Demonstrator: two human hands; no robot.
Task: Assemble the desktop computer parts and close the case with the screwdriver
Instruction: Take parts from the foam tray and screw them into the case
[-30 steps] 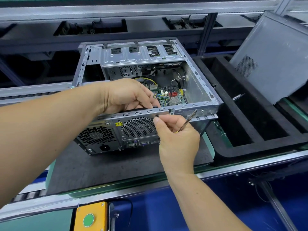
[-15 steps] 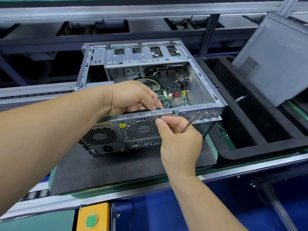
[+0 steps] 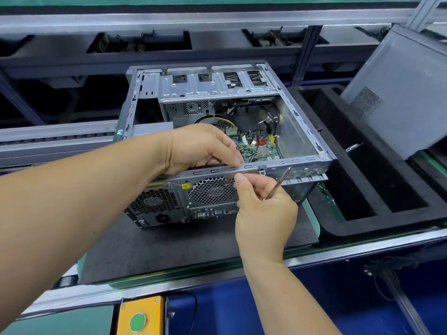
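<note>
The open computer case [image 3: 225, 141] lies on its side on a dark mat [image 3: 169, 250], rear panel facing the person, motherboard [image 3: 256, 147] showing inside. The left hand [image 3: 200, 148] curls over the case's near top rail, fingers hooked inside and gripping it. Just below that rail, the right hand [image 3: 263, 209] holds a screwdriver [image 3: 278, 182], its shaft angled up toward the rail beside a small screw tab [image 3: 262, 169]; thumb and forefinger pinch together at the rail. The grey side panel [image 3: 401, 93] leans at the right, above a black foam tray [image 3: 362, 228].
</note>
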